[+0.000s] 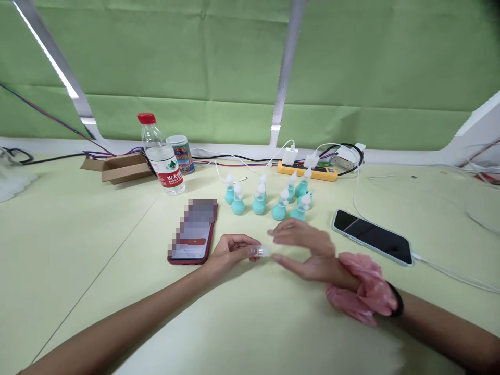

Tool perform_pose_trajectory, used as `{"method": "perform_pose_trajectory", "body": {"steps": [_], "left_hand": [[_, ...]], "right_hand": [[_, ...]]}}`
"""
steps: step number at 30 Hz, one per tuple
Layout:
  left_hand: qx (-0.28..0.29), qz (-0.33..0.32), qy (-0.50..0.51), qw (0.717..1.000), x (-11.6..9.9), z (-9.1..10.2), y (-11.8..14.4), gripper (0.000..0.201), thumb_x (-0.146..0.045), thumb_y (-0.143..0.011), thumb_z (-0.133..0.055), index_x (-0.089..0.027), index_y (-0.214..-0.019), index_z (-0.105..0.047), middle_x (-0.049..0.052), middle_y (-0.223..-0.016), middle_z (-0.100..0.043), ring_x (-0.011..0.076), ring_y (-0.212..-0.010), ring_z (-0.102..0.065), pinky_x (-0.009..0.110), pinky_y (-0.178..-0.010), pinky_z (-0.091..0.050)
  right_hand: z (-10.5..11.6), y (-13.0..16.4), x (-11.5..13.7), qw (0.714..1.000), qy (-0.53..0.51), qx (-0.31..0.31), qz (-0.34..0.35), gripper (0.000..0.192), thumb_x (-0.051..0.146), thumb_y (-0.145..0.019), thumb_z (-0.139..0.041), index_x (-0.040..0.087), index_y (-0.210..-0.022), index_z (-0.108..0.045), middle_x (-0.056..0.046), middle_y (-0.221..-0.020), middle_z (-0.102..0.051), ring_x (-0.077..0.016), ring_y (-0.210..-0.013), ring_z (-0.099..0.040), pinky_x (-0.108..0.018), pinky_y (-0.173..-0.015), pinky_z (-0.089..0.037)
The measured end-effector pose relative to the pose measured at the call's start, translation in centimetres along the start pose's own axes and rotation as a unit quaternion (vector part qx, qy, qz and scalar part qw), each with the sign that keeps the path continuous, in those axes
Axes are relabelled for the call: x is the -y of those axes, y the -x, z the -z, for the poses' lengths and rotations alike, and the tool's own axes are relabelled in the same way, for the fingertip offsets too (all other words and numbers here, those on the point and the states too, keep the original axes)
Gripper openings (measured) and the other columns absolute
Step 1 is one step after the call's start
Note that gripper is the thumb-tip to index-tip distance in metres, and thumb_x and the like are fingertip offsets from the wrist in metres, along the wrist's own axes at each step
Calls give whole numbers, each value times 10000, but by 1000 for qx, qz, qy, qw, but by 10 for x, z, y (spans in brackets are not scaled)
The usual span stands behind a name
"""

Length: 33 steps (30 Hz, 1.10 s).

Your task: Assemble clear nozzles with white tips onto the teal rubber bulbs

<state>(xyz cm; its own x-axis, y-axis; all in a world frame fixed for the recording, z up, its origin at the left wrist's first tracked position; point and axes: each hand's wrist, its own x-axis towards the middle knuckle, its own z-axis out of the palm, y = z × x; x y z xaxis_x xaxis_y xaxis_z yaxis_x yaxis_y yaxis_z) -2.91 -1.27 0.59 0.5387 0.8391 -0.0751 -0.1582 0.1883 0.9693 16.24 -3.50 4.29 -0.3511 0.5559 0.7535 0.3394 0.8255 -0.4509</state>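
Note:
Between the thumb and fingers of my left hand [231, 253] is a small clear plastic tube-like piece [261, 251], its free end pointing right. Just right of that piece, my right hand [304, 247] is held with thumb and fingers apart and nothing between them; it is slightly blurred. Behind both hands stand several teal squeeze bulbs with white pointed tips [259, 203], grouped upright on the table. My right hand partly overlaps the nearest bulb on the right [299, 211].
Left of my left hand lies a red-cased phone [193, 234]. A water bottle [166, 161], a can [183, 156] and an open cardboard box [127, 169] stand behind it. A yellow power strip [308, 171] sits at the back. A charging phone [373, 237] lies right, its cable trailing.

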Motion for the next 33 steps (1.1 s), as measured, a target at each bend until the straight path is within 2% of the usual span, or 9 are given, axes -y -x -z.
{"method": "perform_pose_trajectory", "body": {"steps": [4,6,12,17,21,25,28,31,33], "left_hand": [[-17,2,-6,1000,-1,-2,-2,165,-220,-618,-685,-107,-718,-616,33,-659,-627,110,-615,-548,231,-630,-410],[-16,3,0,1000,-1,-3,-2,148,-201,-607,-689,-104,-653,-587,26,-622,-617,104,-586,-542,225,-611,-407],[-14,-12,15,1000,5,-3,-1,194,-161,-602,-686,-120,-575,-497,-2,-592,-577,90,-552,-521,212,-563,-385],[4,-36,12,999,1,-3,1,112,-185,-683,-636,-124,-712,-546,-1,-619,-561,91,-593,-507,221,-593,-374],[8,-17,54,998,-10,-5,3,215,-236,-749,-575,-120,-930,-582,36,-742,-559,114,-669,-514,274,-660,-403],[7,-19,103,995,-15,-7,3,201,-206,-748,-579,-110,-922,-606,49,-770,-555,116,-676,-511,282,-656,-413],[15,-17,116,993,-18,-9,4,174,-188,-740,-588,-112,-895,-615,51,-761,-567,118,-666,-521,287,-656,-416],[11,-29,119,992,-26,-11,8,198,-180,-725,-605,-127,-916,-607,43,-726,-581,129,-666,-537,291,-655,-423],[4,-37,115,993,-32,-14,11,230,-183,-711,-620,-137,-936,-603,36,-710,-590,137,-668,-549,297,-661,-429]], "right_hand": [[55,-26,-16,974,159,-151,-60,291,194,-670,-619,219,-957,-577,-52,-979,-613,-202,-892,-572,-348,-719,-516],[80,-31,-37,956,211,-175,-101,291,244,-687,-594,212,-975,-569,-46,-986,-602,-194,-882,-574,-343,-720,-519],[95,-15,-107,892,278,110,-339,428,398,-597,-629,144,-940,-602,-83,-851,-645,-205,-697,-605,-349,-637,-507],[82,-6,-126,889,259,134,-354,298,369,-624,-592,160,-834,-620,-48,-769,-658,-183,-665,-618,-283,-614,-488],[91,-12,-118,886,286,77,-358,253,405,-611,-590,163,-687,-599,-53,-733,-646,-215,-689,-616,-335,-661,-478],[101,-24,-95,909,261,-112,-304,228,367,-565,-643,187,-612,-512,-58,-748,-613,-235,-770,-594,-363,-651,-499],[95,-31,-61,943,148,-217,-205,249,294,-595,-652,212,-645,-423,-46,-822,-576,-216,-840,-582,-329,-633,-512],[74,-30,-16,974,-13,-205,-99,236,216,-636,-635,233,-735,-422,-33,-814,-560,-209,-820,-583,-324,-609,-497],[56,-25,8,985,-56,-144,-71,249,174,-659,-601,234,-840,-441,-44,-835,-552,-209,-822,-565,-324,-593,-485]]}}
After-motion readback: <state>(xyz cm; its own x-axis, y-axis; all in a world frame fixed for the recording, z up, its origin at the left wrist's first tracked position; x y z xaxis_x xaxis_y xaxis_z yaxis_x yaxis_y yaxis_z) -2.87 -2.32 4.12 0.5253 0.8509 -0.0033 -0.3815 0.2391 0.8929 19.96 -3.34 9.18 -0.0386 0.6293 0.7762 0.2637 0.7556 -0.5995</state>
